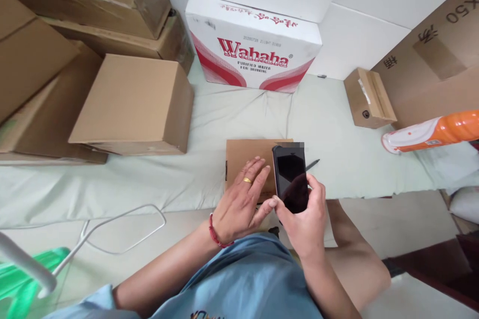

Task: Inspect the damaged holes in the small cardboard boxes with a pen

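Note:
My right hand (305, 219) grips a black smartphone (292, 179) by its lower end, thumb on one side and fingers along the other. The phone's dark screen faces up towards me, and its top corner is blurred out. My left hand (245, 199) lies with its fingers stretched out over a small brown cardboard box (249, 152) at the table's near edge. Its thumb tip meets the right thumb near the phone's lower left corner. Behind the phone, a dark pen (313, 164) sticks out to the right, partly hidden.
Brown cartons (127, 94) stand at the left on the pale green tablecloth (149, 184). A white and red Wahaha water carton (254, 50) rests against the wall. At the right are a small box (368, 97), an orange and white bottle (430, 132) and a large carton (430, 55).

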Tool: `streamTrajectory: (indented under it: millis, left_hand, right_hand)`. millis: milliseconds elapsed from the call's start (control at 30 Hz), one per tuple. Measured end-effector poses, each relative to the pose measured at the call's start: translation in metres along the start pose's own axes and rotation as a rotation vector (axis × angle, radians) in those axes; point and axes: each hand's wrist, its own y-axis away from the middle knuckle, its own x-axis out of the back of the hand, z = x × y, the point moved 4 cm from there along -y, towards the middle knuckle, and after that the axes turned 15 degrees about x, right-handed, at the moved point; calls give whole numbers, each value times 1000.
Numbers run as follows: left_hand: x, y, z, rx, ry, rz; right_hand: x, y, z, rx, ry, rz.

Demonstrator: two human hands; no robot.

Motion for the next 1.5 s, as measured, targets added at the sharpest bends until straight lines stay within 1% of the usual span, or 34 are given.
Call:
streamTrajectory:
  millis: [67,167,267,400,467,533,567,633,733,800,867,900,967,1000,1033,1100,1167,1200,1267,1300,1333,1367,1433,1467,1500]
  left_hand:
    - [0,0,0,-3,4,3]
    - [0,-1,1,-6,12,4]
    - [-1,-1,0,0,14,-15]
    - [-3,-1,-3,5,11,-45]
    - [1,-1,-3,3,18,-53]
    - [10,0,-2,6,48,-44]
    - [17,1,-2,14,71,-31]
    - [34,4,-3,53,113,18]
    - [57,12,-10,143,112,149]
    - [64,19,-19,229,94,245]
    - [62,26,-33,383,131,306]
    - [58,30,-41,495,179,312]
    - [45,36,-57,736,293,277]
    - [38,39,-63,833,339,247]
    - [33,40,-67,900,369,221]
    - [26,39,-70,951,396,187]
    - [25,36,-70,950,408,166]
    - [25,33,-70,951,410,156]
    - [26,29,-69,955,404,129]
    - [27,27,-68,956,397,114]
    - [27,24,-68,954,388,98]
    - [26,22,-67,950,376,82]
    - [25,17,-63,930,355,45]
    - [26,15,-62,917,347,28]
    - [27,14,-60,906,341,13]
  right_hand:
    - [-2,0,0,7,6,-1]
    - [-2,0,1,-29,-6,-19]
    - [-1,-1,1,-59,-21,-18]
    - [0,0,-1,-56,-12,-4]
    - [2,1,1,-51,0,8]
    - [7,2,11,-76,31,24]
    - [11,2,19,-109,56,29]
    - [23,4,45,-209,126,34]
    - [50,6,100,-378,252,37]
    - [67,9,140,-501,319,23]
    - [80,10,176,-595,358,-24]
    - [84,9,190,-614,370,-36]
    - [88,5,209,-614,386,-37]
    - [88,2,214,-609,390,-33]
    - [87,0,217,-606,393,-34]
    - [84,-6,218,-610,408,-58]
    - [81,-13,211,-578,457,-83]
    - [80,-16,205,-532,488,-74]
    - [75,-22,185,-378,497,-13]
    - [70,-24,173,-295,435,12]
    - [62,-25,160,-228,319,7]
    - [51,-25,146,-180,164,-32]
    - [21,-20,118,-157,-189,-214]
    - [7,-16,104,-138,-287,-290]
    - [-5,-13,91,-108,-337,-330]
